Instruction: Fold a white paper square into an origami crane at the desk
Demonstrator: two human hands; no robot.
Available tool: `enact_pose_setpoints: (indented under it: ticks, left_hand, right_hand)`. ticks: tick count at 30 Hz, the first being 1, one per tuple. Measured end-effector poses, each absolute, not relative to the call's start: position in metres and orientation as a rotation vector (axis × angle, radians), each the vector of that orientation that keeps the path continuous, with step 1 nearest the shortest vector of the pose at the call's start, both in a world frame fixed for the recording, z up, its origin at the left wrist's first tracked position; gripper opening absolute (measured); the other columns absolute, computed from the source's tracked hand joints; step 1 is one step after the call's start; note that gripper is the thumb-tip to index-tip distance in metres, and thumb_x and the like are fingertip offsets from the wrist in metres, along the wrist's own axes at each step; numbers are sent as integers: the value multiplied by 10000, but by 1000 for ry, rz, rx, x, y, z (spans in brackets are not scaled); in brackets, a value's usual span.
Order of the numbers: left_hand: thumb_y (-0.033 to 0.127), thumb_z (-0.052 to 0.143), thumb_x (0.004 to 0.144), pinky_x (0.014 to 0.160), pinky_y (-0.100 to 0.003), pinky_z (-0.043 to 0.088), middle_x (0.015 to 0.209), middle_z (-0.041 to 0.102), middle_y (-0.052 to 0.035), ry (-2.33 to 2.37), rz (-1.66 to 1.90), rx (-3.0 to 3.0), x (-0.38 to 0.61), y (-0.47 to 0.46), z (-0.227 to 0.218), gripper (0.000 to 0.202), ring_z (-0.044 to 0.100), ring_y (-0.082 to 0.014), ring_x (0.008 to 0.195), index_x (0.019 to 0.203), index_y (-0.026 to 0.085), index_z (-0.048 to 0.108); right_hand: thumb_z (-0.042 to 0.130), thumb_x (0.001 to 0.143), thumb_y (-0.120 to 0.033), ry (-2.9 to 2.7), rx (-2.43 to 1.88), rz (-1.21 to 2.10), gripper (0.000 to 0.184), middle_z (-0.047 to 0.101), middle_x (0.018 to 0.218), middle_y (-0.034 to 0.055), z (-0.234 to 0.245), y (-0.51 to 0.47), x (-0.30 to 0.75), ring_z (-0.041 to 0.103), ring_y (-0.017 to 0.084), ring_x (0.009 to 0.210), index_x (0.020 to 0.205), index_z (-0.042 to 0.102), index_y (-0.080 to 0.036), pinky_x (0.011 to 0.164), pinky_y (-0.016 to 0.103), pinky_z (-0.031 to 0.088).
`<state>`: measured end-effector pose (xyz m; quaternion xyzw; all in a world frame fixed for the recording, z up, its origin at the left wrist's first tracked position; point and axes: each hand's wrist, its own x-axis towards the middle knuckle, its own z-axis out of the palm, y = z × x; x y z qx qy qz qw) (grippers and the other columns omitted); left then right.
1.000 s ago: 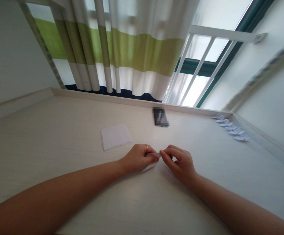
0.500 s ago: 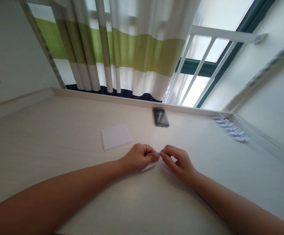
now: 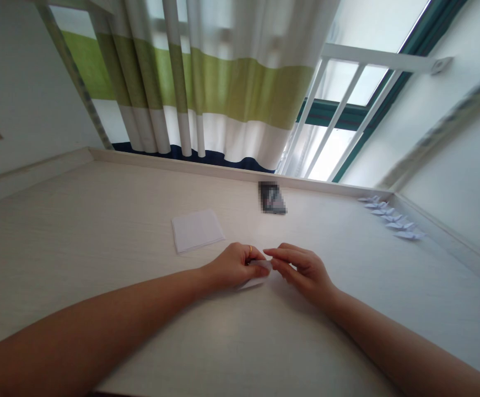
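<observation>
Both my hands meet at the middle of a pale wooden table (image 3: 99, 237) over a small folded piece of white paper (image 3: 255, 282). My left hand (image 3: 235, 264), with a ring on one finger, is closed and pinches the paper against the table. My right hand (image 3: 301, 269) pinches the paper's upper edge, its index finger stretched left over it. Most of the paper is hidden under the fingers.
A stack of white square paper sheets (image 3: 197, 230) lies just beyond my left hand. Several small folded paper pieces (image 3: 392, 219) sit in a row at the far right corner. A dark blurred card (image 3: 271, 198) lies near the back edge. Striped curtains (image 3: 206, 94) and a window stand behind.
My right hand's index finger has stretched further left over the paper, toward my left hand. My left hand has stayed in place.
</observation>
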<state>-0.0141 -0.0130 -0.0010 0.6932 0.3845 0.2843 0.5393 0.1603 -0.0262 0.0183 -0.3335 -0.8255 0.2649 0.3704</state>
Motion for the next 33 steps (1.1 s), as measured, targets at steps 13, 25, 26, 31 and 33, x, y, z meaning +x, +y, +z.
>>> enact_pose_setpoints:
  ticks: [13, 25, 26, 31, 33]
  left_hand:
    - [142, 627, 602, 593, -207, 371, 670, 540, 27, 745, 690, 1482, -14, -11, -6, 190, 495, -79, 610, 778, 124, 559]
    - [99, 576, 647, 453, -159, 313, 562, 453, 90, 702, 673, 1458, -14, -18, -3, 361, 457, -52, 472, 917, 198, 358]
    - [105, 564, 657, 461, -166, 321, 565, 457, 88, 732, 669, 1501, -13, -19, -2, 356, 460, -59, 483, 926, 200, 352]
    - [133, 566, 663, 652, -263, 417, 778, 524, -6, 928, 738, 1910, -12, -21, -3, 274, 512, -131, 708, 901, 177, 438]
    - [154, 594, 656, 785, -299, 398, 902, 516, -44, 950, 778, 2074, -12, -20, -3, 183, 494, -162, 845, 818, 168, 511]
  right_hand:
    - [518, 760, -237, -2071, -1070, 789, 115, 578, 663, 20, 11, -22, 159, 493, 92, 542, 808, 589, -160, 506, 217, 410]
    - [537, 712, -239, -1780, -1233, 945, 156, 488, 548, -45, 5, -20, 158, 428, 69, 434, 847, 537, -160, 429, 204, 353]
    - [537, 707, -240, -1762, -1242, 976, 153, 477, 533, -50, 5, -18, 158, 419, 67, 429, 835, 538, -157, 424, 202, 344]
    - [538, 676, -232, -1732, -1332, 1070, 104, 475, 516, -53, 4, -14, 158, 371, 53, 404, 735, 550, -147, 391, 189, 290]
    - [537, 666, -223, -1723, -1366, 1080, 89, 457, 496, -59, 5, -14, 159, 360, 50, 395, 710, 553, -147, 382, 185, 273]
